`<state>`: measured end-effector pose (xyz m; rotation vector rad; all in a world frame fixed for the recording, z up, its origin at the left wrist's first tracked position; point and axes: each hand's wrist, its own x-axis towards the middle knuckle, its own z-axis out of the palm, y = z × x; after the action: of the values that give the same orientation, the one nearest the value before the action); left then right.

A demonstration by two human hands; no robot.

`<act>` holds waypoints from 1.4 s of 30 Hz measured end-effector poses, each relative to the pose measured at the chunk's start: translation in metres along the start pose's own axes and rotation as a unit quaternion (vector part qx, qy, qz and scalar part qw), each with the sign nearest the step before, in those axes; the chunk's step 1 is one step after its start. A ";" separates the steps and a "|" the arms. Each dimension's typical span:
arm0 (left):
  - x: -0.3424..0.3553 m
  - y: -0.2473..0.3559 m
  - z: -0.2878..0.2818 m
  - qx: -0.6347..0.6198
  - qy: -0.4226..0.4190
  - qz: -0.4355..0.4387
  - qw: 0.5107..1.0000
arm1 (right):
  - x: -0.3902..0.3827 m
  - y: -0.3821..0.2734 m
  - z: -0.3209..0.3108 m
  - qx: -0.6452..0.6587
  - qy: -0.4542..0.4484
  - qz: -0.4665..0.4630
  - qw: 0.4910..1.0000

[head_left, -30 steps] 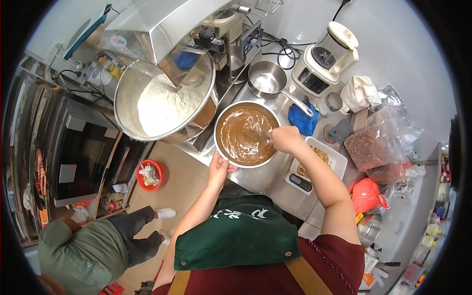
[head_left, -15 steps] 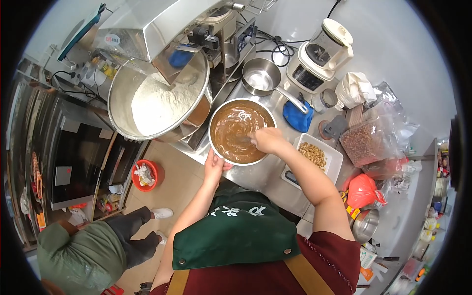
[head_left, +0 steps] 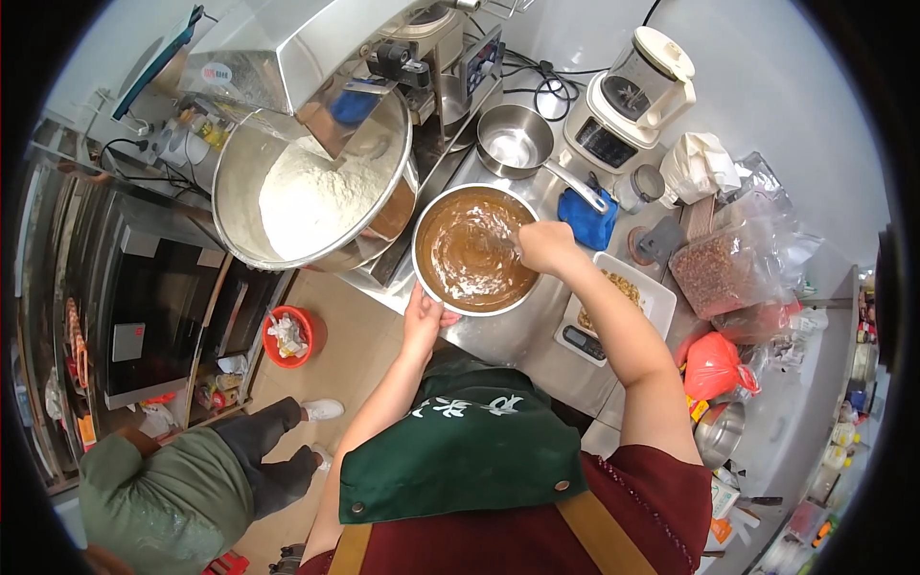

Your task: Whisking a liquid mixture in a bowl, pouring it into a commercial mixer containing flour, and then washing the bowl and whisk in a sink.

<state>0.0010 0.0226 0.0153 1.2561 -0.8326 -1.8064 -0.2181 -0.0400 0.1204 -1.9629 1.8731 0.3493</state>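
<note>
A round metal bowl of glossy brown liquid (head_left: pixel 470 264) sits at the front edge of the steel counter (head_left: pixel 508 350). My left hand (head_left: pixel 425 314) grips its lower-left rim. My right hand (head_left: pixel 544 247) is closed on a stirring utensil over the bowl's right side, the utensil's lower end hidden in the liquid. Just right of the bowl, a white tray (head_left: pixel 652 316) holds chopped light-brown pieces and a small dark device. Behind the bowl are a steel saucepan (head_left: pixel 513 141) with its handle toward the right and a blue cloth (head_left: pixel 586 216).
At left stands a large mixer bowl (head_left: pixel 235 206) of white powder under a steel machine (head_left: pixel 268 53). A white blender (head_left: pixel 628 101) and bags (head_left: pixel 719 273) line the right. A red bucket (head_left: pixel 292 359) is on the floor, near an oven (head_left: pixel 158 297). Another person (head_left: pixel 163 489) stands lower left.
My right hand has moved round in the bowl, inward and then back up-right, and the liquid's swirl differs. My left hand stays on the rim. The whole view has shifted slightly.
</note>
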 end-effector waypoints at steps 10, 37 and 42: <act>-0.002 -0.001 0.000 0.034 0.009 0.009 0.999 | 0.012 0.003 -0.026 -0.010 0.031 -0.034 0.999; -0.001 -0.002 0.002 0.021 0.021 0.011 1.000 | 0.013 0.043 0.011 -0.096 0.092 -0.037 0.990; -0.001 0.002 0.003 0.020 0.013 0.011 1.000 | -0.011 0.051 -0.006 -0.073 -0.064 0.009 0.995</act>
<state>-0.0015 0.0229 0.0181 1.2883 -0.8680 -1.7607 -0.2699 -0.0335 0.1244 -1.9671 1.8302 0.6173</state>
